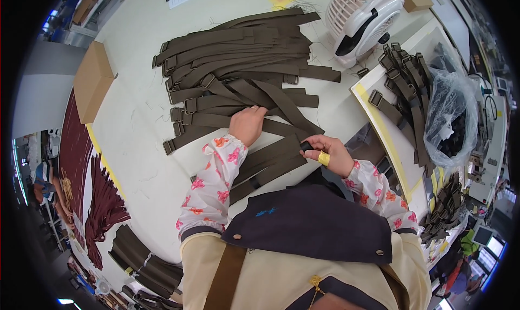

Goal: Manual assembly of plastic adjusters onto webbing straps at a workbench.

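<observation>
A heap of olive-brown webbing straps (238,53), several with metal buckles at their left ends, lies across the white table. My left hand (247,125) is closed over a strap at the near side of the heap, its fingertips partly hidden. To the right, my right hand (331,154) pinches a small black object (306,146) whose exact kind I cannot make out. It is right beside the ends of the nearer straps (271,161). Yellow tape (324,158) wraps one finger of that hand.
A white fan (363,25) stands at the far right. Beside it, a white board (374,112) bears more buckled straps (403,82) and a clear plastic bag (450,126). At left are a cardboard box (93,82) and maroon cords (105,201). Bundled dark strips (143,256) lie at lower left.
</observation>
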Action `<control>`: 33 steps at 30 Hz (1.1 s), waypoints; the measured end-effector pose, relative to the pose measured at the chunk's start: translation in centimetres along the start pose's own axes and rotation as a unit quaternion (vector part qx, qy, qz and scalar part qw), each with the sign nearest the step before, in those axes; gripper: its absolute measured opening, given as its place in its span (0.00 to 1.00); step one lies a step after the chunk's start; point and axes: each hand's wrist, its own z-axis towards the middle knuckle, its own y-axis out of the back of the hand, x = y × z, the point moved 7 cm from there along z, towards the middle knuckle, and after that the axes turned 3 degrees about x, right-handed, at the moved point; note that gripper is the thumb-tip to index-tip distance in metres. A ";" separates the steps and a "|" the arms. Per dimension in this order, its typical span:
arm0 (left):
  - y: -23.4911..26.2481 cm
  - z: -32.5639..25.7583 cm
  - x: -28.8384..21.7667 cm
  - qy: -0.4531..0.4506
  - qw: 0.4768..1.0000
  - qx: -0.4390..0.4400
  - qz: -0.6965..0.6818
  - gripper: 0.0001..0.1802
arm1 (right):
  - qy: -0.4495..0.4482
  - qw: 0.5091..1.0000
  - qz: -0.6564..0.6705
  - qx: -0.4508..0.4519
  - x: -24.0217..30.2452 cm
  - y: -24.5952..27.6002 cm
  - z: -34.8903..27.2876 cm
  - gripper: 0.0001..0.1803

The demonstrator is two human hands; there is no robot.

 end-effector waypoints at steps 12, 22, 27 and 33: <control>7.5 -4.1 -3.3 0.007 0.946 0.061 -0.320 0.10 | 0.071 0.991 0.110 0.043 2.1 -3.6 2.8 0.13; 6.3 -5.6 -3.3 -0.023 0.977 -0.053 -0.204 0.20 | 0.003 0.975 0.221 -0.002 0.4 -3.1 4.6 0.13; 5.7 -5.6 -6.4 -0.096 0.976 -0.105 -0.165 0.17 | -0.001 0.983 0.182 -0.032 1.0 -3.0 2.4 0.13; 5.1 -6.5 -6.7 -0.127 0.961 -0.182 -0.162 0.11 | 0.011 0.980 0.183 -0.073 0.8 -2.1 1.9 0.14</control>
